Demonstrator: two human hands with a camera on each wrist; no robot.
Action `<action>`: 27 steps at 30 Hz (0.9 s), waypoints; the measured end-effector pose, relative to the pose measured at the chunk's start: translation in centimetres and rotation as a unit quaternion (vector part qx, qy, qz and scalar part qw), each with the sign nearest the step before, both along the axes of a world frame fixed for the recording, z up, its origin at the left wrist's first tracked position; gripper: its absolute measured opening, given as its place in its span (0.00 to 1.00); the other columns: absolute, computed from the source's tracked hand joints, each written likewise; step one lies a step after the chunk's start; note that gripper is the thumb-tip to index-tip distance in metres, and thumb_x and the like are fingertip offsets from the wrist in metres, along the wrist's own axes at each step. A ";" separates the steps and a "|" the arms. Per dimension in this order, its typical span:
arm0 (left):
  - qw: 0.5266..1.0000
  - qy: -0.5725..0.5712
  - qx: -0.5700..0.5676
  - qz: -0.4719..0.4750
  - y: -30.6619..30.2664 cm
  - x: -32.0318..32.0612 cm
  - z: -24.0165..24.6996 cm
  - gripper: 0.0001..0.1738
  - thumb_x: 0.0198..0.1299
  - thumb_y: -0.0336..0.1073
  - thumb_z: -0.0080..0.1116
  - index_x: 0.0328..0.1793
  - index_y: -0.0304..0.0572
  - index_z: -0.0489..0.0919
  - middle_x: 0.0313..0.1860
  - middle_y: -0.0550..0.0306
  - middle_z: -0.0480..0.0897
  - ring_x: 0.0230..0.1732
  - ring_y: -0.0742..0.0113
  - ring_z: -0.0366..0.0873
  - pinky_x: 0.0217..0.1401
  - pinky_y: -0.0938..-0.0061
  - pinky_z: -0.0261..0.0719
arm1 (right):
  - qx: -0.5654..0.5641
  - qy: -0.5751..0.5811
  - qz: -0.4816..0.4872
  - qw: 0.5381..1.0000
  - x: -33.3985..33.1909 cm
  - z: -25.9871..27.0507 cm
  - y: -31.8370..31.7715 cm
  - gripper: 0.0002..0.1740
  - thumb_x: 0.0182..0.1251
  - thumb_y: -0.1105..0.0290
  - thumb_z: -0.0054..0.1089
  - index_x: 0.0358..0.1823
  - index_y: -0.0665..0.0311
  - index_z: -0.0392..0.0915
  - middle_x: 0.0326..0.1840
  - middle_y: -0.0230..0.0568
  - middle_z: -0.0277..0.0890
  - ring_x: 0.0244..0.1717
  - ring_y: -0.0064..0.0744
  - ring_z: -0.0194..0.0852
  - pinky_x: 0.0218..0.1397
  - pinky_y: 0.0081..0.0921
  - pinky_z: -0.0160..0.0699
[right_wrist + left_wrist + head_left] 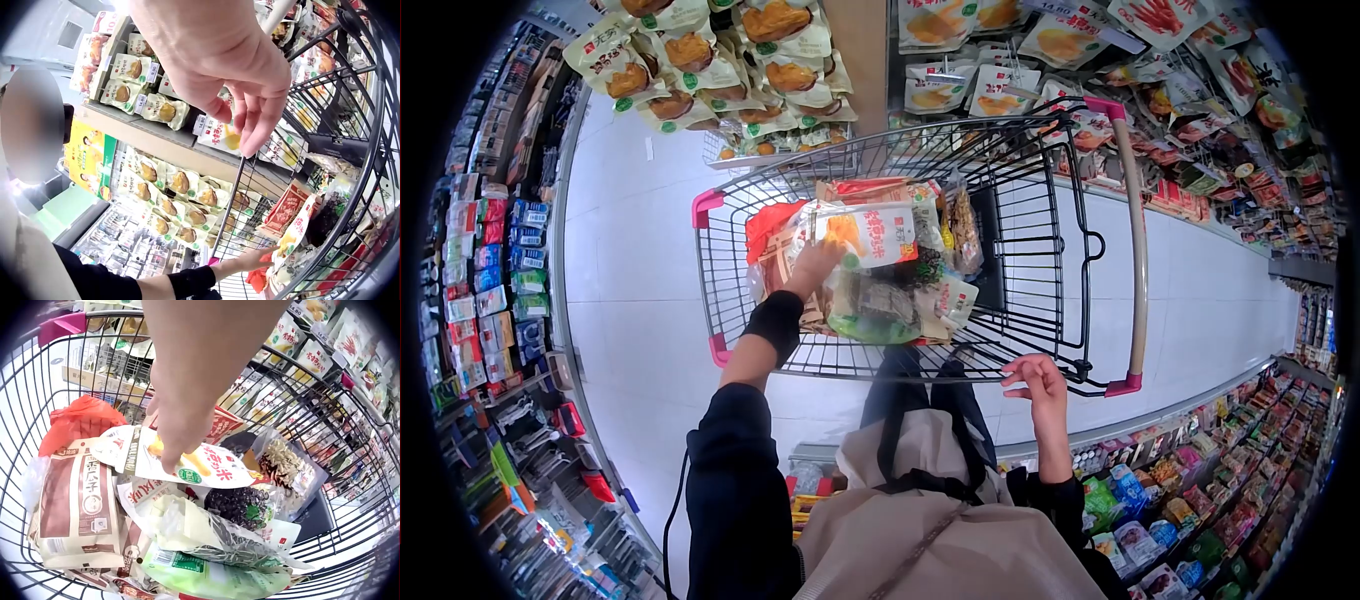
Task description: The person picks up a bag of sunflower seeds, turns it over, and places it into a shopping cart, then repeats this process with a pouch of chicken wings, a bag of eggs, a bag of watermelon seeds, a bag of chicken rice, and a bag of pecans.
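My left hand (815, 268) reaches into the shopping cart (1025, 180) and pinches a white snack pouch (885, 232) with a yellow food picture, which lies across the top of the pile. Around it in the left wrist view are a brown-and-cream paper bag (84, 506), a red plastic bag (81, 422), a clear pouch of nuts (284, 465), a pouch of dark pieces (240, 506) and a green-bottomed pouch (212, 575). Loosely bent and holding nothing, my right hand (1040, 388) hovers at the cart's near rim, fingertips close to the wire.
Cream pouches (690, 50) hang on a rack beyond the cart. White pouches (1005, 90) fill the shelf beside it. Packaged goods line the left shelves (490, 270) and lower right shelves (1190, 490). Another person (31, 125) stands at the left in the right wrist view.
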State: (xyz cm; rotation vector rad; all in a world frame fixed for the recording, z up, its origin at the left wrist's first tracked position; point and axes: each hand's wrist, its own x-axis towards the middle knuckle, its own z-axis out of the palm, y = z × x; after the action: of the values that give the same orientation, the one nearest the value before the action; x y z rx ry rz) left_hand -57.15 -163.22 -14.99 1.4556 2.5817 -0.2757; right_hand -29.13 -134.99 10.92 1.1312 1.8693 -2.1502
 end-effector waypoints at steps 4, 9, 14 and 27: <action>0.995 -0.058 0.067 0.044 -0.1 -0.2 4.2 0.20 0.53 0.37 0.49 0.55 0.50 0.68 0.51 0.56 0.72 0.55 0.60 0.69 0.50 0.63 0.69 | 0.055 0.017 0.015 0.998 0.8 -1.3 0.9 0.06 0.64 0.72 0.45 0.38 0.66 0.70 0.36 0.42 0.75 0.33 0.29 0.75 0.33 0.20 0.75; 0.960 -0.110 0.195 0.168 -3.1 3.2 13.8 0.24 0.52 0.38 0.54 0.57 0.43 0.67 0.53 0.50 0.72 0.53 0.53 0.69 0.52 0.64 0.68 | 0.441 0.071 0.298 0.844 1.9 -2.9 1.8 0.12 0.55 0.72 0.55 0.41 0.63 0.73 0.42 0.42 0.72 0.44 0.41 0.69 0.45 0.29 0.70; 0.908 -0.167 0.278 0.264 -8.4 11.6 13.6 0.14 0.52 0.36 0.55 0.44 0.40 0.75 0.40 0.48 0.77 0.44 0.51 0.72 0.47 0.65 0.70 | 0.454 0.082 0.356 0.813 3.7 -6.2 1.7 0.15 0.53 0.68 0.57 0.43 0.60 0.73 0.44 0.37 0.72 0.47 0.39 0.67 0.49 0.31 0.66; 0.880 -0.244 0.323 0.250 -11.7 18.8 10.1 0.08 0.53 0.38 0.55 0.38 0.47 0.79 0.34 0.61 0.79 0.42 0.63 0.73 0.59 0.61 0.56 | 0.523 0.092 0.369 0.762 4.7 -8.8 1.8 0.08 0.53 0.62 0.55 0.31 0.55 0.78 0.33 0.27 0.74 0.38 0.32 0.69 0.39 0.29 0.64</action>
State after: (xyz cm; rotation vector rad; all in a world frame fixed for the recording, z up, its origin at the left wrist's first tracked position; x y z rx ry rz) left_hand -38.34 -174.88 -4.87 0.7519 2.5629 0.9697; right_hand -24.45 -133.16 2.13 0.0341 2.9779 -0.7220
